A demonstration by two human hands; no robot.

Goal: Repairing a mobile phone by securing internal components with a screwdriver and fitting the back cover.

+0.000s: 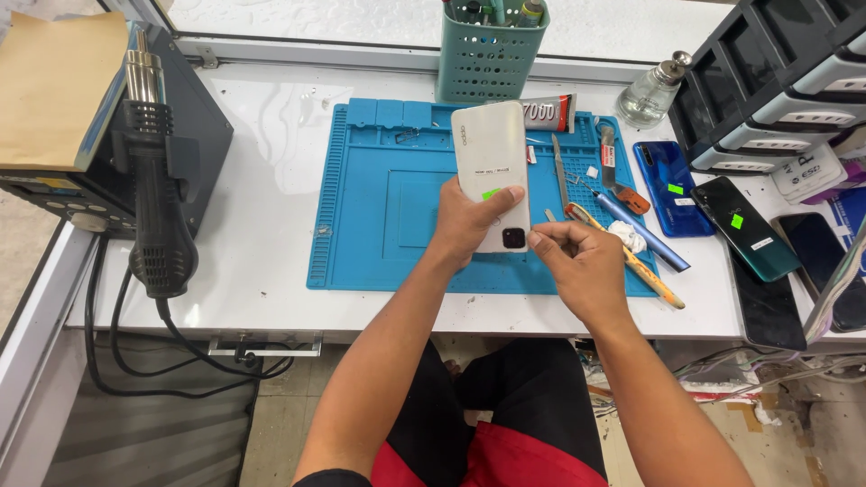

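**White phone held back-up over blue repair mat**

White glossy worktop (262,207) across the middle of the frame, frosted panel along the upper edge, bare tiled floor at the bottom. Blue silicone work mat (379,234) at centre.

White phone (492,171) at centre frame, above the mat, back side facing up. Long axis running nearly top to bottom of the frame, slightly tilted; camera block at the lower end, toward the wearer, far end pointing to the upper edge. Small green sticker on the back.

Left hand (467,221) wrapped around the phone's lower half from the left, thumb pressed on the back near the sticker. Right hand (577,257) just right of the lower corner, fingers drawn together, thumb and forefinger pinched at the phone's edge; whether anything is between them, cannot tell.

Around: hot-air gun (158,189) hanging at left on a dark station. Teal mesh holder (487,54) with tools at top centre, glue tube (550,113) beside it. Tweezers (561,171), blue pen-like tool (645,236) and orange-handled tool (631,261) on the mat's right part, close to the right hand. Glass bottle (651,90) at upper right, blue phone (672,185) and dark green phone (747,225) lying right of the mat, drawer unit (785,81) in the upper right corner.
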